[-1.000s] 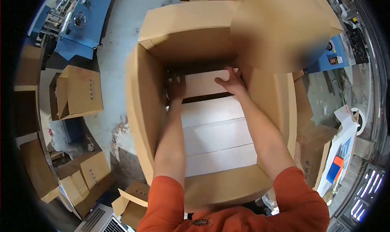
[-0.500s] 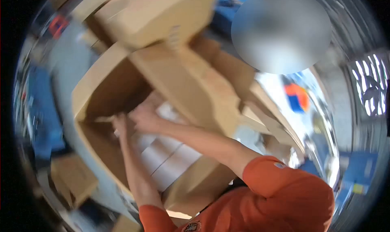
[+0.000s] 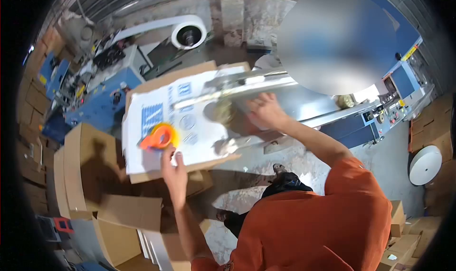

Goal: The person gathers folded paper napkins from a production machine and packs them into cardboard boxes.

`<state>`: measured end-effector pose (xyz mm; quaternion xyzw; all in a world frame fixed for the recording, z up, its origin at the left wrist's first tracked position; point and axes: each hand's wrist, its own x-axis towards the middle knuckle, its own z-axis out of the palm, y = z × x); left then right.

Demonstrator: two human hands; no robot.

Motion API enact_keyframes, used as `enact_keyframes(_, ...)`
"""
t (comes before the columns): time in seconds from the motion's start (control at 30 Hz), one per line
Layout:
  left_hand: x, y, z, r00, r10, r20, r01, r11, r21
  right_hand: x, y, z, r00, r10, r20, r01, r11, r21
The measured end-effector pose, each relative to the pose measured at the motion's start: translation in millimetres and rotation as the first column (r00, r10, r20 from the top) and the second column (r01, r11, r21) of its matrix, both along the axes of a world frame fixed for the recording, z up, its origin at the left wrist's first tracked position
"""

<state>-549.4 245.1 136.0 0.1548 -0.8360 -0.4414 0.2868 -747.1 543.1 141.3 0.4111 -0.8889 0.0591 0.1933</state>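
Note:
My left hand (image 3: pixel 175 176) is beside an orange and yellow tape dispenser (image 3: pixel 163 135), its thumb and fingers apart. The fingertips are at the dispenser's near edge; whether they touch it I cannot tell. Under the dispenser lies a white printed sheet (image 3: pixel 199 150) with blue markings, on top of cardboard. Farther right, my right hand (image 3: pixel 267 110) is spread over the left end of a shiny metal table (image 3: pixel 306 105), with nothing visible in its grasp. Contact with the metal is unclear because of blur.
An open cardboard box (image 3: pixel 128 214) with white contents stands at lower left, next to a tall carton (image 3: pixel 90 166). Blue machinery (image 3: pixel 102 100) is at back left. A white roll (image 3: pixel 425 165) rests at the right. A blurred round patch hides the upper right.
Both hands have left the inside of the cardboard box. The view has swung to the metal table; my left hand is now by the tape dispenser, my right hand over the table.

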Motion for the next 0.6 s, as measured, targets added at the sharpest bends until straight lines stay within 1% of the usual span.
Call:
enact_keyframes(0.03,-29,30,0,0.999,-0.017,0.046,0.024,0.987,-0.157,-25,55,-11,0.996,-0.092,-0.003,0.092,0.995,0.045)
enact_keyframes(0.07,-56,52,-8,0.993,0.007,0.116,0.021,0.970,-0.241,-45,107,-14,0.988,-0.152,0.014,0.151,0.987,0.059)
enact_keyframes(0.1,-82,66,-23,0.989,0.046,0.142,-0.006,0.962,-0.272,-62,156,-19,0.975,-0.218,0.038,0.215,0.974,0.070)
enact_keyframes(0.13,-109,79,-37,0.983,0.081,0.165,-0.027,0.952,-0.304,-81,200,-26,0.967,-0.253,0.002,0.251,0.961,0.112)
enact_keyframes(0.17,-129,94,-39,0.945,0.172,0.277,-0.077,0.943,-0.322,-95,238,-36,0.958,-0.284,-0.029,0.285,0.946,0.155)
enact_keyframes(0.2,-149,95,-56,0.948,0.121,0.293,-0.053,0.971,-0.231,-108,271,-42,0.962,-0.274,0.020,0.267,0.950,0.158)
enact_keyframes(0.23,-170,97,-78,0.950,0.074,0.302,-0.035,0.990,-0.135,-116,294,-35,0.940,-0.325,0.100,0.294,0.925,0.241)
enact_keyframes(0.27,-181,108,-87,0.933,0.061,0.355,-0.075,0.997,0.026,-120,313,-28,0.910,-0.373,0.182,0.302,0.896,0.326)
enact_keyframes(0.3,-193,124,-88,0.913,0.053,0.404,-0.135,0.975,0.177,-128,332,-24,0.947,-0.283,0.153,0.209,0.902,0.378)
enact_keyframes(0.33,-199,139,-90,0.899,0.026,0.436,-0.137,0.965,0.225,-133,345,-21,0.944,-0.285,0.166,0.210,0.907,0.365)
enact_keyframes(0.37,-206,170,-81,0.884,-0.031,0.466,-0.092,0.967,0.238,-132,350,10,0.939,-0.305,0.158,0.195,0.851,0.487)
enact_keyframes(0.4,-212,204,-73,0.860,-0.109,0.499,-0.008,0.974,0.225,-131,356,24,0.934,-0.323,0.154,0.170,0.780,0.603)
enact_keyframes(0.43,-222,240,-67,0.837,-0.176,0.518,0.063,0.972,0.228,-147,368,-12,0.916,-0.386,0.111,0.299,0.840,0.452)
enact_keyframes(0.47,-234,274,-65,0.816,-0.238,0.526,0.125,0.962,0.242,-151,376,-14,0.915,-0.385,0.118,0.297,0.844,0.447)
enact_keyframes(0.53,-265,340,-70,0.787,-0.349,0.509,0.239,0.933,0.270,-154,389,-11,0.892,-0.400,0.212,0.354,0.908,0.222)
enact_keyframes(0.6,-301,397,-90,0.784,-0.438,0.441,0.338,0.896,0.289,-155,398,-10,0.894,-0.402,0.200,0.361,0.908,0.212)
